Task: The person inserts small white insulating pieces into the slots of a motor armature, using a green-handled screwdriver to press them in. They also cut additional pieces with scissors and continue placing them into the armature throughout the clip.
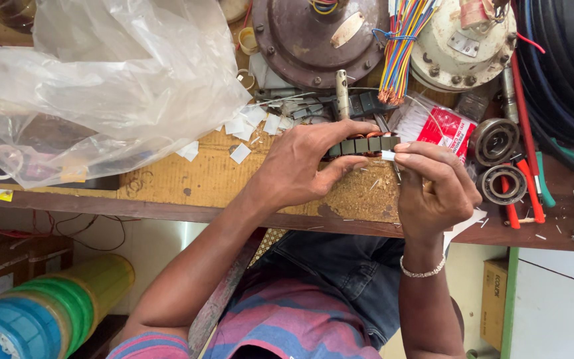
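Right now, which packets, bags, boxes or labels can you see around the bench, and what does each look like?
Red and white packet: flat, on the bench beyond the right hand.
Clear plastic bag: large, crumpled, at the bench's left end.
Cardboard box: brown, on the floor lower right.
Metal label plate: oval, on the brown round motor cover.

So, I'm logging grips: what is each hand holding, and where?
Left hand grips the dark slotted stator core along its rim; right hand pinches a small white paper slip by its edge.
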